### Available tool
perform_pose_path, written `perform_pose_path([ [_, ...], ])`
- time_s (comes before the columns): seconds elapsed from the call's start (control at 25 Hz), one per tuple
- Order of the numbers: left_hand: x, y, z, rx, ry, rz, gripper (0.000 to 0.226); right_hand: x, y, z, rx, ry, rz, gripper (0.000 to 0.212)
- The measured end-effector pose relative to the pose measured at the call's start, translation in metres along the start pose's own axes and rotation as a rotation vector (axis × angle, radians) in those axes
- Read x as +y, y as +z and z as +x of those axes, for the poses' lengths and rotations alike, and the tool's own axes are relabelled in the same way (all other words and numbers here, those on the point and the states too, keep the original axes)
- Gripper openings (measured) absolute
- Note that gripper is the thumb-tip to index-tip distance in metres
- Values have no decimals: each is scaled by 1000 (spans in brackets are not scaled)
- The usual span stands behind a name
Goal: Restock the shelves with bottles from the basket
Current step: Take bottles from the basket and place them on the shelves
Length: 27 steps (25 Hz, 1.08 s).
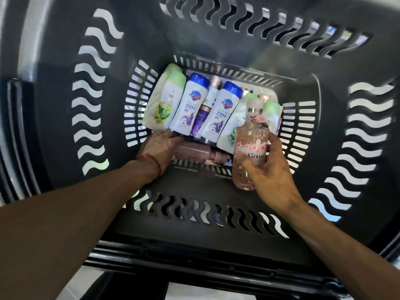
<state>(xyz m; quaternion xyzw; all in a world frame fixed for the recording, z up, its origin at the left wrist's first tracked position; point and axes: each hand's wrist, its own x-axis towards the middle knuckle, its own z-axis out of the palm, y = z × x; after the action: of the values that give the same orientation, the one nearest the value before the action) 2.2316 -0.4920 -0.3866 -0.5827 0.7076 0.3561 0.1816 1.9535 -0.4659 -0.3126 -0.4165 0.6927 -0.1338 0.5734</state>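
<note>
Both arms reach down into a dark slotted basket (65, 87).

The right grip (270, 167) is clamped round a clear pink bottle (251, 139). The thumb lies across the front below the lettering and the fingers wrap round the right side. This bottle is held up off the basket floor, over the floor's near right part, with its pump top tilted toward the far wall.

The left grip (160, 146) rests on the base end of a second pink bottle (194, 152). That bottle lies on its side along the near edge of the floor, its pump pointing right toward the held bottle. The fingers reach over its base, but whether they are closed round it I cannot tell. A red thread (152, 160) circles the left wrist.

More bottles lie packed side by side across the far part of the floor, caps toward the far wall. From the left edge they are:
- a white bottle with a green cap (162, 100)
- a white bottle with a blue cap (190, 105)
- a purple bottle (202, 120), wedged lower between its neighbours
- another blue-capped bottle (223, 111)
- a further white bottle (229, 131), partly hidden behind the held one

A pale green cap (271, 109) shows by the right edge.
</note>
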Motion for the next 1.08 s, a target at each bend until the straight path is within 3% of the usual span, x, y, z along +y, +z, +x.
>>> perform_pose_path([
  [0.36, -3, -7, 1, -63, -20, 74, 51, 12, 0, 5, -4, -43, 2, 77],
  [0.52, 3, -17, 0, -152, 12, 240, 54, 16, 1, 10, -18, -29, -10, 81],
  [0.72, 5, -43, -1, -278, -5, 137, 50, 20, 6, 13, -9, -40, -15, 75],
  [1.08, 3, -43, -4, -315, -93, -140, 46, 25, 8, 20, 4, 1, -4, 93],
])
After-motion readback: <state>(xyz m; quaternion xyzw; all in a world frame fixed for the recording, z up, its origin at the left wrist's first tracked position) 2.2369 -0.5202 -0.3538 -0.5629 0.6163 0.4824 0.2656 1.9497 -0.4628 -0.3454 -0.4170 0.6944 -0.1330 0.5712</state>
